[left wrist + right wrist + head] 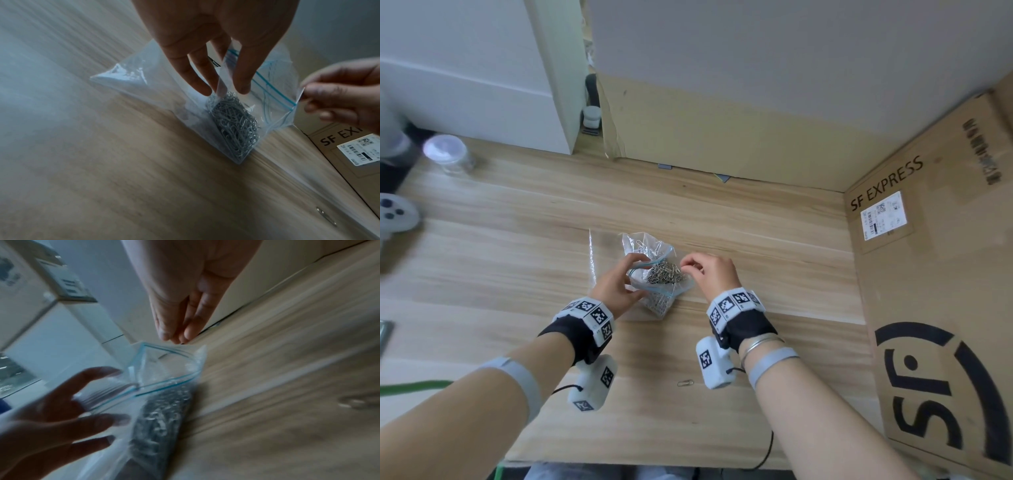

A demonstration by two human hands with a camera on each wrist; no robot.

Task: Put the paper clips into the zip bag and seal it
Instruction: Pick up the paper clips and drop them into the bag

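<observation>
Zip bag (654,274) standing on the wooden table (517,240), mouth open, pinched at one lip by left hand (209,48), at the far corner by right hand (345,97). Paper clips (232,123) heaped inside; stray paper clip (685,382) lying nearer, well apart. Best dropped in first, then blue strip (271,87) pressed shut end to end.

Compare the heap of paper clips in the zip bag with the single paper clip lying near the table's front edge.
The heap of paper clips sits inside the open zip bag, which both hands hold; the single paper clip lies bare on the table, untouched. The heap is a tangled mass; the single one lies flat, alone. Both look like silvery wire.
</observation>
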